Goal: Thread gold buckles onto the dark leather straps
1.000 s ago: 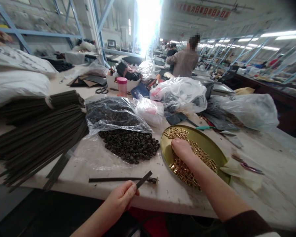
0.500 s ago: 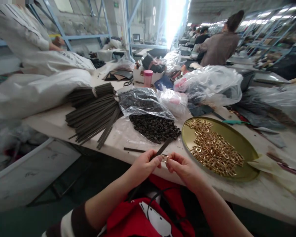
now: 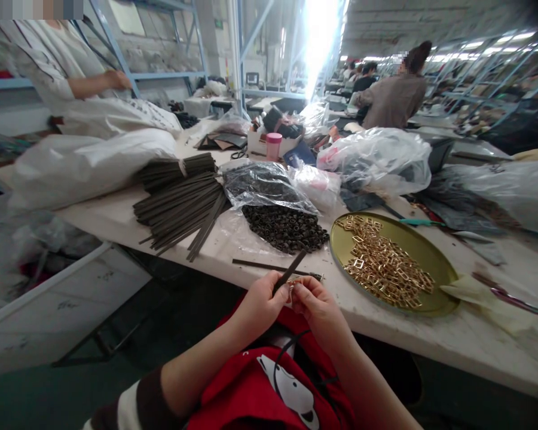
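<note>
Near the table's front edge, my left hand (image 3: 265,298) is closed on a dark strip (image 3: 290,270) that points up and to the right. My right hand (image 3: 312,300) touches it at the fingertips, pinching a small gold buckle (image 3: 291,286), mostly hidden by the fingers. Another dark strip (image 3: 255,264) lies on the table just beyond. Small black loops (image 3: 287,230) are heaped behind the hands, partly under clear plastic. To the right, a round gold tray (image 3: 446,289) holds many gold rectangular buckles (image 3: 388,269).
Bundled dark strips (image 3: 179,209) lie at the left beside a large white bag (image 3: 94,164). Clear plastic bags (image 3: 381,158), a pink-lidded jar (image 3: 273,146) and a box stand farther back. People are at the back left and right.
My hands have drawn closer together, and the buckle is now more covered by my fingers. The view has shifted slightly. The person at back left has raised a hand.
</note>
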A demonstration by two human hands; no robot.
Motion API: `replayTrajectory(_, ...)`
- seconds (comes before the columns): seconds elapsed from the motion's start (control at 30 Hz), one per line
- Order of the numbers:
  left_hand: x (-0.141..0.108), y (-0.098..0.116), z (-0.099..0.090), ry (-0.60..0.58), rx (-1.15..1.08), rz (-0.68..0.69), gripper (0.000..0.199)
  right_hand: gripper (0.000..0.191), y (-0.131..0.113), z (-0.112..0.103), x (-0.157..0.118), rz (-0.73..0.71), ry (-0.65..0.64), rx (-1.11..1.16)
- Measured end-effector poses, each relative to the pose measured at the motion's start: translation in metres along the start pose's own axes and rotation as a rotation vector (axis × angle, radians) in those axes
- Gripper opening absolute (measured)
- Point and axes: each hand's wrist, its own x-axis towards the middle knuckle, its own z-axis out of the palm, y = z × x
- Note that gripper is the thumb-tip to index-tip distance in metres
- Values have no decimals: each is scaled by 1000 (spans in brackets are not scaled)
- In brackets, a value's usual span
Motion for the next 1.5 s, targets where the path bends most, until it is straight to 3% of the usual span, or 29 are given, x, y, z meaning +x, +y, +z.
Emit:
replayTrajectory(0.23,-1,-3,-3,-1,76,-18,12,24,4,-2,1,8,26,-109)
replayTrajectory(0.47,5,-8,-6,14,-17,-32,19,27,8,-2,4,82,-33,-80)
replayTrajectory(0.67,13,-5,-11,-50,116,1,16,29,2,-8,14,-37,6,-332)
replayTrajectory(0.9,22,-13,-9,-84,-26,-51,22,28,5,-8,19,-71,74,-138)
replayTrajectory(1.23,32,-18,-7,-157,-60,-88,25,23,1,-11,21,-90,92,-175)
replayTrajectory(1.5,25,-33,-20,-140,109,-96,34,29,2,-23,27,76,157,220)
